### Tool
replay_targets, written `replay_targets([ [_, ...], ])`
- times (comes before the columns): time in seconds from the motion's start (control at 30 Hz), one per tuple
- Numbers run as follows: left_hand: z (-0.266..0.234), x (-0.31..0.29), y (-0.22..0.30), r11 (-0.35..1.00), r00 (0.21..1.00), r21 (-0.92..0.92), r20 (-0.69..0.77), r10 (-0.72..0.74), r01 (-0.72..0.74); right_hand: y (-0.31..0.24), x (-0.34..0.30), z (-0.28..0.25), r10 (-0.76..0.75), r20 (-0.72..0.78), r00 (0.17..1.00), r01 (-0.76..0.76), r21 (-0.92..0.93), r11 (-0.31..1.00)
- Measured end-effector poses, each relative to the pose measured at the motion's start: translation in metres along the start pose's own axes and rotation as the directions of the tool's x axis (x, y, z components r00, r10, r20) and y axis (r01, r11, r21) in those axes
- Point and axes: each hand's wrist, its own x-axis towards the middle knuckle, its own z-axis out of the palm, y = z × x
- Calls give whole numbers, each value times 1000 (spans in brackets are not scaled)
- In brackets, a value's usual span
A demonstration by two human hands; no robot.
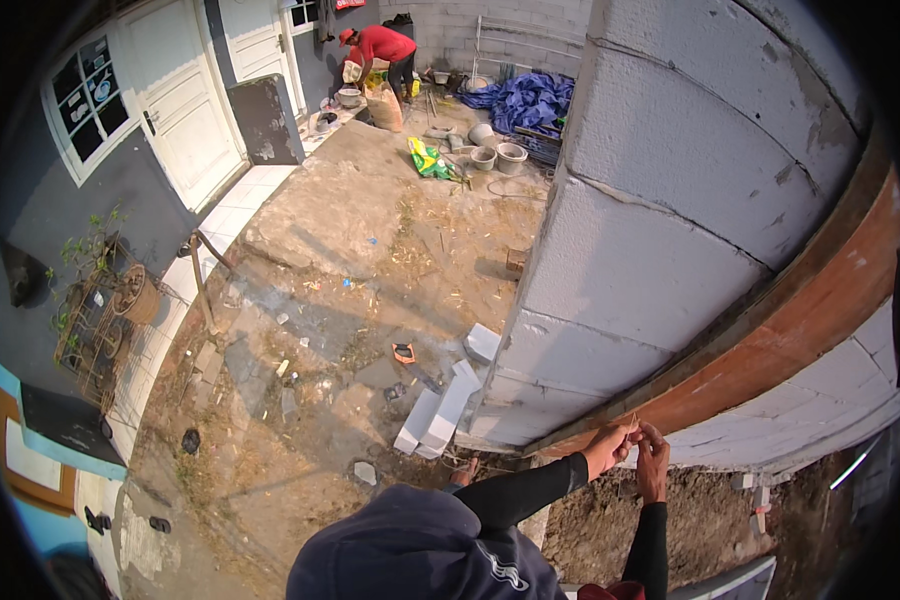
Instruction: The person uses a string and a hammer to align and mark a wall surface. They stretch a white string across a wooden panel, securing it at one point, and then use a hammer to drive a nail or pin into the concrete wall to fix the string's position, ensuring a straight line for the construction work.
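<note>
My left hand (608,449) and my right hand (653,466) meet close together at the lower right, fingers pinched. Something thin and light seems to be between the fingertips, too small to make out. Just behind them runs a long reddish-brown board (770,345), set upright along a wall of pale grey blocks (660,240). Both hands are near the board's lower end; whether they touch it, I cannot tell. Black sleeves cover both forearms.
Pale cut blocks (438,415) and a handsaw with an orange handle (404,353) lie on the ground left of the wall. Farther off, a person in red (385,45) bends over near a sack (383,108). Buckets (511,157) and a blue tarp (525,103) are at the back.
</note>
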Motion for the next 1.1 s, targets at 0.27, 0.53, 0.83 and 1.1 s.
replay_targets([
  [0.27,-63,63,-17,992,994,-74,-33,-101,98,-20,22,28,63,138,988,-92,216,972],
  [0.53,-41,28,-2,984,985,-146,-123,-123,105,-19,34,36,27,37,999,-30,83,996],
  [0.83,10,-49,11,987,982,-25,-107,156,-160,-7,36,28,-179,-100,979,152,-233,961],
  [1.1,1,-38,9,977,975,-5,-59,214,-214,-20,30,30,-293,-98,951,228,-418,879],
])
